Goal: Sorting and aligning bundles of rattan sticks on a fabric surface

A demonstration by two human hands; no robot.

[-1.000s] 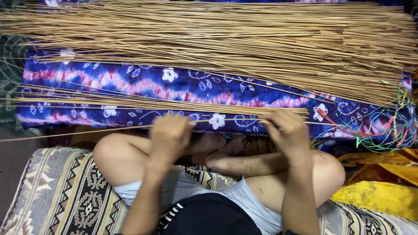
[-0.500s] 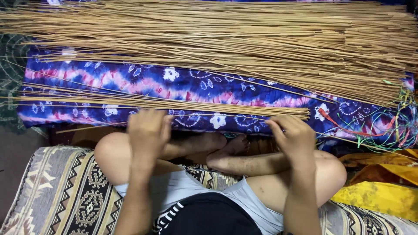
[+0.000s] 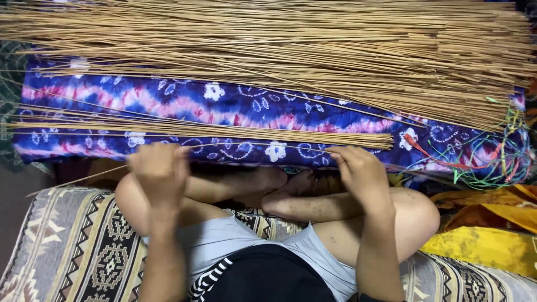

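Between the pinching fingers of the left hand [image 3: 159,170] and right hand [image 3: 361,170] runs one thin stick [image 3: 263,144].

A low platform draped in a blue, pink and white tie-dye cloth [image 3: 224,106] spans the view. Below it lies a woven mat [image 3: 72,251] with grey, cream and black geometric patterns. Yellow and orange fabric [image 3: 486,240] bunches at the right edge. Bare grey floor [image 3: 11,207] shows at the left. Light is dim and even.

Two hands [image 3: 159,170], countless thin sticks [image 3: 279,50]
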